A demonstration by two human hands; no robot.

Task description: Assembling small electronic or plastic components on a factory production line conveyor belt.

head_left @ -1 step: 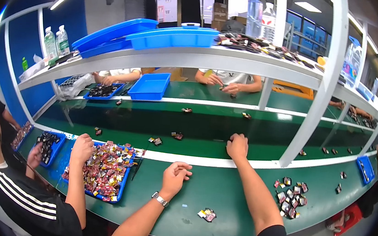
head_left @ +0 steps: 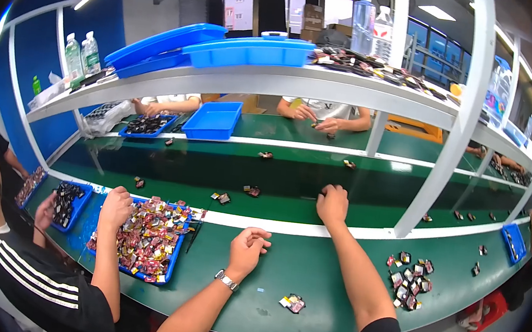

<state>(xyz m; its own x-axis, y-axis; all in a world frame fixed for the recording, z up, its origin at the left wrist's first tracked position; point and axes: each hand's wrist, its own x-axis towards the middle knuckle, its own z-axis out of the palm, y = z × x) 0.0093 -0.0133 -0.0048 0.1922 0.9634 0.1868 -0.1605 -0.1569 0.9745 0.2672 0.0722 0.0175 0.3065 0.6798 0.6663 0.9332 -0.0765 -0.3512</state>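
Note:
My left hand (head_left: 248, 253), a silver watch on its wrist, hovers over the near green tabletop (head_left: 201, 289) with loosely bent fingers and nothing visible in them. Beyond the white rail (head_left: 279, 226), my right hand (head_left: 332, 205) reaches onto the dark green strip (head_left: 288, 197). Its fingers curl downward; whatever they hold, if anything, is hidden under them. In front of me lies a small dark piece with pink and yellow-white parts (head_left: 292, 303). A loose group of similar pieces (head_left: 409, 281) lies right of my right forearm. More pieces (head_left: 251, 191) rest on the strip.
On the left, a co-worker's hand (head_left: 117, 209) is over a blue tray (head_left: 172, 266) heaped with such pieces. A white post (head_left: 440, 139) and a shelf (head_left: 326, 85) bearing blue trays and bottles stand ahead. Another person's hands (head_left: 322, 121) work across the table.
The view has shifted very slightly. My right hand sits a touch further left and nearer; my left hand stays in place.

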